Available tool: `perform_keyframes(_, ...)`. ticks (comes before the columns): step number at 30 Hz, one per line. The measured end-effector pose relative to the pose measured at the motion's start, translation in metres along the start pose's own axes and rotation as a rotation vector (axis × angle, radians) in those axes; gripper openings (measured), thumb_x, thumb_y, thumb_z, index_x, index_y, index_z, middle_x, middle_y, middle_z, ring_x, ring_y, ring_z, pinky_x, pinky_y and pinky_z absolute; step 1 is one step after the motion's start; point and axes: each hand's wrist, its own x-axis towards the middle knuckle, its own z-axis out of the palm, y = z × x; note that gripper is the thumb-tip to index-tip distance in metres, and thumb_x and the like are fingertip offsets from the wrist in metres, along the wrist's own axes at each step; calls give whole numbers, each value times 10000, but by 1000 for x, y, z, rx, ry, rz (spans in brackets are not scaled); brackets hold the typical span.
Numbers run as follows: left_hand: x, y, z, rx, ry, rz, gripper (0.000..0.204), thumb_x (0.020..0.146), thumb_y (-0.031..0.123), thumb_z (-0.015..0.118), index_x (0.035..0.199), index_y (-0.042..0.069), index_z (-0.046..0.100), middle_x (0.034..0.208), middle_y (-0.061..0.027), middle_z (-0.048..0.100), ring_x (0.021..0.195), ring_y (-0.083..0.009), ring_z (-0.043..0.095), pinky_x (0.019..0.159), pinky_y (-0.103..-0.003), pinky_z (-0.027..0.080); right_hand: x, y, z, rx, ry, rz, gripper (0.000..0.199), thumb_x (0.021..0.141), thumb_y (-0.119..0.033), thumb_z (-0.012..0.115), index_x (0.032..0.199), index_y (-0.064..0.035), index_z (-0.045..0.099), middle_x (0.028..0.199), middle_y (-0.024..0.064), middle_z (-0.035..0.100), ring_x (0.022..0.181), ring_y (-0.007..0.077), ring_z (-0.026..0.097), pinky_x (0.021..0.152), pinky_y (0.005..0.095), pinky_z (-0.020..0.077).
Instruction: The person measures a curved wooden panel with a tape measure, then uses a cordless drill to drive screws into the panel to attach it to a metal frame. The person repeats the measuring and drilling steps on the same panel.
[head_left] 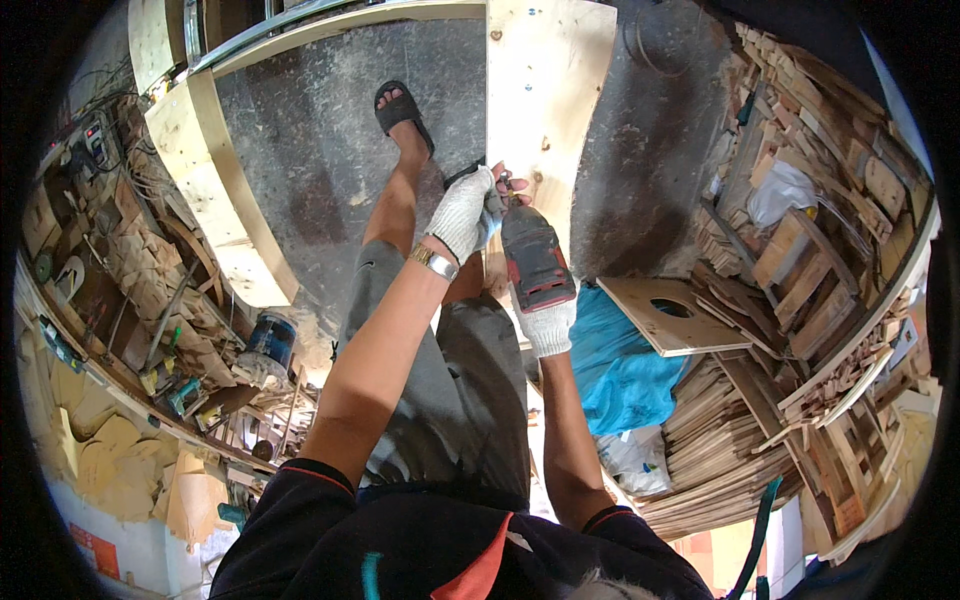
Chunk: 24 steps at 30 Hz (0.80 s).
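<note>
My right hand (pixel 548 329), in a white knit glove, is wrapped round the grip of a black and red cordless drill (pixel 537 262). The drill's body hides most of its fingers. My left hand (pixel 466 216), gloved with bare fingertips and a watch at the wrist, is closed at the front of the drill. Its fingers pinch at the chuck end; whatever small thing they hold is too hidden to name. Beneath the drill's front lies a pale wooden board (pixel 550 90) with a curved right edge, running away from me.
A curved wooden piece (pixel 215 190) stands at left, joined to a frame along the far side. Beside it is a paint bucket (pixel 268 345). At right are a blue bag (pixel 625 365), a panel with a round hole (pixel 670 315) and heaped wood offcuts (pixel 800 270).
</note>
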Motion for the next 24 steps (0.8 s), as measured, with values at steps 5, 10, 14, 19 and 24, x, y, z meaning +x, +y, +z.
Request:
perform_keyframes(5,-11,11,9,104,-37,33,211,994,237,648,1055,37,623,966,-97,691,861,-213,665,800,-307,539,1,-11,0,-126,49,11,381,974,-247,543,1272,-11,554,1241,177,632,1143,303,626,977,424,530)
perform_keyframes(10,-5,15,29,240,107,45,149,1038,192,550,1005,73,634,849,-60,697,635,-79,584,540,-219,473,19,-17,-6,-287,61,-41,589,835,-366,718,1311,-54,567,1261,185,631,1147,353,621,969,457,509)
perform_keyframes(14,21,22,52,122,-54,161,115,1015,168,571,1000,72,632,976,-61,694,840,-124,628,728,-255,502,59,-39,-9,-373,100,-30,633,842,-365,714,1333,-18,517,1256,215,618,1154,377,609,984,466,496)
perform_keyframes(19,41,32,72,245,62,193,236,991,158,554,1145,10,656,1080,-66,687,993,-167,630,881,-291,475,99,-75,-13,-503,65,11,520,841,-327,718,1244,-27,588,1183,195,658,1085,373,639,947,457,510)
perform_keyframes(24,57,18,45,137,-52,117,206,973,175,601,1123,50,666,1073,-31,686,960,-155,626,840,-259,466,88,-77,-15,-581,25,16,471,862,-347,692,1212,-39,621,1157,187,673,1076,356,647,946,456,507)
